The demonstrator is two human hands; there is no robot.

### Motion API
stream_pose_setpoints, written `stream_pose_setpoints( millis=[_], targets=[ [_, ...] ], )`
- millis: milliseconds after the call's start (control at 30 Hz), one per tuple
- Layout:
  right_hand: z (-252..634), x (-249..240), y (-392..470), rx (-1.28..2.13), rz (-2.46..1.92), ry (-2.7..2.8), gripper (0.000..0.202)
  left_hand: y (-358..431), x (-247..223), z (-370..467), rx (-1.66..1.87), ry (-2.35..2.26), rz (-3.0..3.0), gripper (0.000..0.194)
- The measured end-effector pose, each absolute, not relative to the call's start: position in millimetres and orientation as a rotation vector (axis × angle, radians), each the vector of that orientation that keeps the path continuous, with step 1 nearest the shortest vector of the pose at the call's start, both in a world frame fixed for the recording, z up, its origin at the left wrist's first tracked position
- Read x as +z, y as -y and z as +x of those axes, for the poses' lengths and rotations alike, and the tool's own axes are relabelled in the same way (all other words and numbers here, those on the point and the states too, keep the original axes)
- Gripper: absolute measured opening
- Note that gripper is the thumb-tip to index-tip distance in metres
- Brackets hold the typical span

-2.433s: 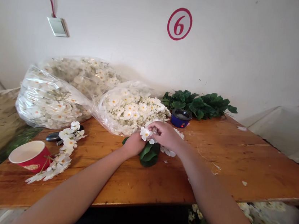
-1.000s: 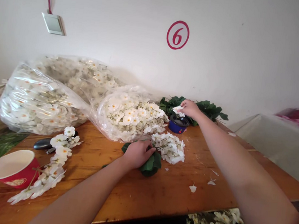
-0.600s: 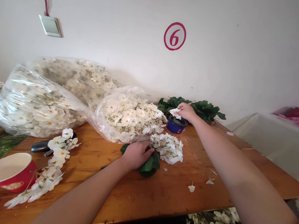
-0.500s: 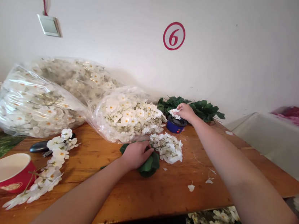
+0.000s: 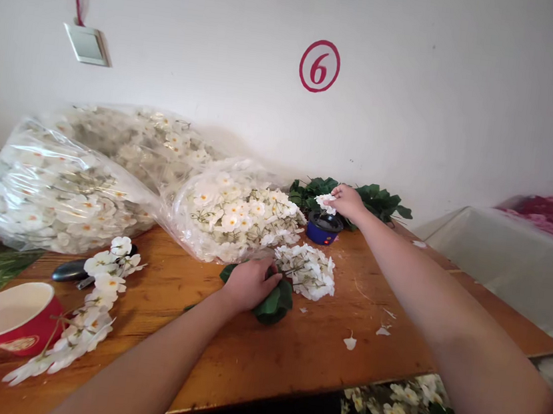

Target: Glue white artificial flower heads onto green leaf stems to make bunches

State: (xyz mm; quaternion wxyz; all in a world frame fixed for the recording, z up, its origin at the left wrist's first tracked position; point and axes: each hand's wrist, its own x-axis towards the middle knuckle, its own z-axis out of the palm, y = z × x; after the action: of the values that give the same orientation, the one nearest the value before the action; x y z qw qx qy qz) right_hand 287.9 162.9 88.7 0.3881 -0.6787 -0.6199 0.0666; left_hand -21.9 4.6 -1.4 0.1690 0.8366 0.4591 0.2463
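Observation:
My left hand [image 5: 250,283] is closed around the stem end of a flower spray, with green leaves [image 5: 275,303] under and beside it on the wooden table. White blossoms [image 5: 305,271] of the spray lie just right of that hand. Farther back, my right hand [image 5: 346,201] pinches a small white flower [image 5: 326,203] over a blue round pot [image 5: 324,230] with a dark inside and a small red light. The flower's lower end is too small to make out.
Clear bags of white flowers [image 5: 71,192] fill the back left. A red and white paper bowl [image 5: 11,315], a loose white flower spray [image 5: 106,283] and a black-handled tool [image 5: 70,270] are at the left. Green leaves [image 5: 380,203] lie behind the pot; fallen petals [image 5: 350,341] lie right.
My right hand has risen slightly with the white flower, leaving more of the pot's dark inside visible. My left hand keeps its hold. The whole view has shifted slightly.

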Motion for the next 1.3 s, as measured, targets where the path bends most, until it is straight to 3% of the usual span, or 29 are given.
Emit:
stream_pose_setpoints(
  millis=[133, 433, 800, 1067, 1300],
  targets=[
    [291, 93, -158, 0.170, -1.670, 1.505, 0.033, -7, -5, -23, 0.754, -1.283, 2.343, 0.014],
    [297, 108, -155, 0.081, -1.381, 1.264, 0.033, -8, -6, -23, 0.721, -1.286, 2.332, 0.020],
    [304, 165, -144, -0.058, -1.047, 1.079, 0.033, -10, -7, -21, 0.725, -1.291, 2.316, 0.022],
    [284, 102, -134, -0.006, -1.511, 1.457, 0.030, -5, -1, -22, 0.693, -1.313, 2.351, 0.022],
    [265, 74, -135, 0.127, -1.560, 1.460, 0.032, -5, -2, -22, 0.672, -1.317, 2.365, 0.021]
  ],
)
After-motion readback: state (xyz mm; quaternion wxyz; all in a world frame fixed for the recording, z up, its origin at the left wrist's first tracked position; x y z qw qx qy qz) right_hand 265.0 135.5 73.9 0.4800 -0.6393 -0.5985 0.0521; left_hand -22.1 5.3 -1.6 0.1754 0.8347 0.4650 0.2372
